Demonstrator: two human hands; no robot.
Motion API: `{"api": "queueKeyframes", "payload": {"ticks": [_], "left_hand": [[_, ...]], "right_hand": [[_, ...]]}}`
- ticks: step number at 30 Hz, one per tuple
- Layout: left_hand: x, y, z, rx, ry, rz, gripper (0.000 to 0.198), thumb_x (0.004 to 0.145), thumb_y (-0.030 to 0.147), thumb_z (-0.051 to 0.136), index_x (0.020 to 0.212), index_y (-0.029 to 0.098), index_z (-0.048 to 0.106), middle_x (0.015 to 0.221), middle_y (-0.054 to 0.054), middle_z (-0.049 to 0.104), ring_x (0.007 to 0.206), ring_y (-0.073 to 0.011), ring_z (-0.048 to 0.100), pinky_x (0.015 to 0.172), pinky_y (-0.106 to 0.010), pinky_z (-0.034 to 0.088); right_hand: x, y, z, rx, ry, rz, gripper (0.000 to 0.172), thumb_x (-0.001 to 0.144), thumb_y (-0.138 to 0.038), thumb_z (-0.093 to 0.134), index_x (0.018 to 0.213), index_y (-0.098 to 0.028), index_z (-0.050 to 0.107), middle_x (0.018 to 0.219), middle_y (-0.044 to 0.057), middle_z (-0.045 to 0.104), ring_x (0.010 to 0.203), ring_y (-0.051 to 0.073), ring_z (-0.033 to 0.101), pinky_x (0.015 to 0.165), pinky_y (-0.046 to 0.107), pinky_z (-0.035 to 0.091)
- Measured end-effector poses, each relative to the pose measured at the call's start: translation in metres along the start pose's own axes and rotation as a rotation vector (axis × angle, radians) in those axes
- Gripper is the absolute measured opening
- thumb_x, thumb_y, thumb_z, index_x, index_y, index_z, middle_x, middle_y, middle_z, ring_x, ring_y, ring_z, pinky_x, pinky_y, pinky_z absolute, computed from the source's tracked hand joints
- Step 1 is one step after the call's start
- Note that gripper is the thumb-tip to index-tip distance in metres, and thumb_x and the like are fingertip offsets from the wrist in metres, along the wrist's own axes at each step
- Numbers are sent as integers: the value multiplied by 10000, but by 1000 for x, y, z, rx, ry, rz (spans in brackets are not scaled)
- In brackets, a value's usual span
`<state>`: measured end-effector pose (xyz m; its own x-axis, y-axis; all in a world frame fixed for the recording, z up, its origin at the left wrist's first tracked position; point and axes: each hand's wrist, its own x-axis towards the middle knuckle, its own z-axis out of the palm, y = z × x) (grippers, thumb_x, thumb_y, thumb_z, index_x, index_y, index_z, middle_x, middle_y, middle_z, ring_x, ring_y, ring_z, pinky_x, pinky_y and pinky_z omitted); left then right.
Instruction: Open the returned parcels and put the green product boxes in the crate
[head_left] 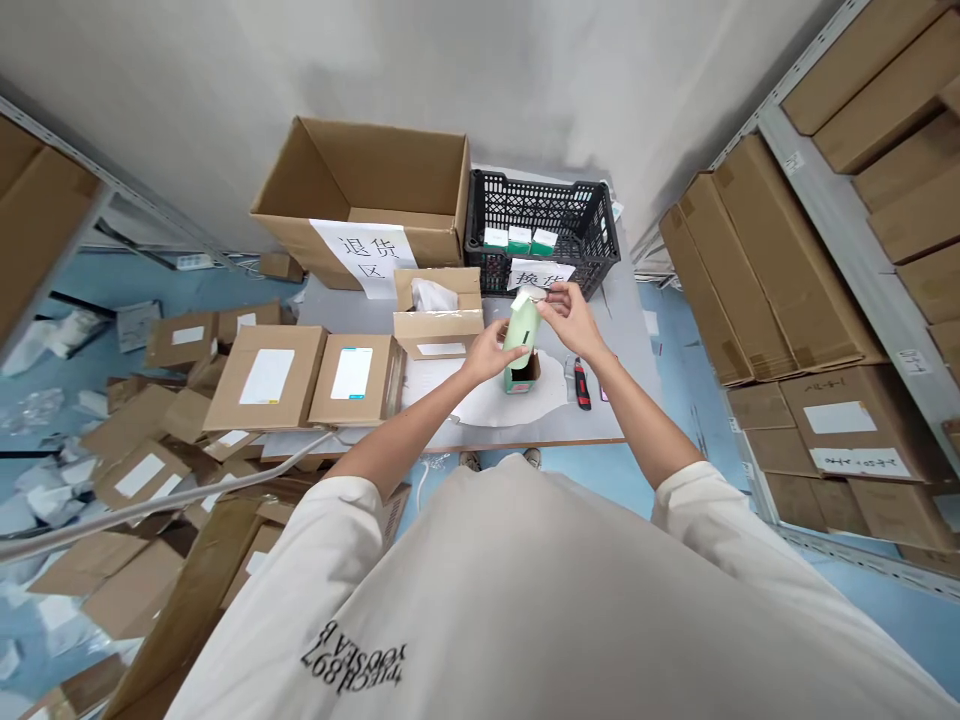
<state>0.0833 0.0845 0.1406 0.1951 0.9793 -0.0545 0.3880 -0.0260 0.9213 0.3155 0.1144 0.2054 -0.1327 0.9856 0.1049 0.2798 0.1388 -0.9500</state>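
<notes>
A pale green bottle (520,338) with a small black mark stands tilted above a small open green box (522,383) on the table. My left hand (489,352) is closed around the bottle's lower left side. At its top, the fingers of my right hand (571,316) pinch the whitish upper end, whose details are too small to make out. A red and black box cutter (582,385) lies to the right of the green box. Left of the bottle, an open cardboard box (439,325) has a white wrapped item inside.
Behind stand a large open carton (375,235) and a black plastic crate (480,215) with several small boxes. Two closed cartons (262,375) sit at the table's left. Cartons and wrapping litter the floor at left; a loaded shelf (817,180) rises at right.
</notes>
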Motion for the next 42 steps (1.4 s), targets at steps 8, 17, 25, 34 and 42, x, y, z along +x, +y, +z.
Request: {"api": "queueKeyframes", "payload": {"ticks": [8,17,25,34,42], "left_hand": [[-3,-15,15,-335,-93,-80,756,835,671,974,1369,184,751,1278,-143,815,1121,-293,775,1054,-463,635],[9,-19,22,-204,9,-28,651,882,468,951,1433,177,764,1284,-129,790,1045,-250,760,1044,-455,652],[4,-15,25,-193,-14,1,747,857,428,963,1536,214,735,1449,-141,679,1170,-279,781,986,-425,695],[6,-21,18,-256,-45,2,915,780,526,1036,1564,217,681,1319,-132,752,1198,-327,774,1059,-498,671],[4,-8,16,-250,-101,18,889,781,540,1005,1543,208,689,1440,-157,744,1303,-354,731,1117,-499,617]], "right_hand": [[-48,45,29,320,-147,309,756,911,-928,743,1296,-283,829,1287,86,860,1229,315,785,1131,553,661],[-53,50,14,342,-76,321,703,873,-781,893,1363,-282,816,1214,59,864,1175,291,799,1084,541,704],[-51,62,15,226,6,328,788,721,-700,1029,1326,-241,818,1149,79,815,1022,255,776,903,417,715],[-49,62,15,210,-50,313,637,862,-790,877,1202,-273,726,1150,85,842,1084,271,762,904,421,663],[-47,53,24,202,3,276,800,681,-834,957,1183,-249,743,1026,53,788,1045,267,732,1017,445,636]]}}
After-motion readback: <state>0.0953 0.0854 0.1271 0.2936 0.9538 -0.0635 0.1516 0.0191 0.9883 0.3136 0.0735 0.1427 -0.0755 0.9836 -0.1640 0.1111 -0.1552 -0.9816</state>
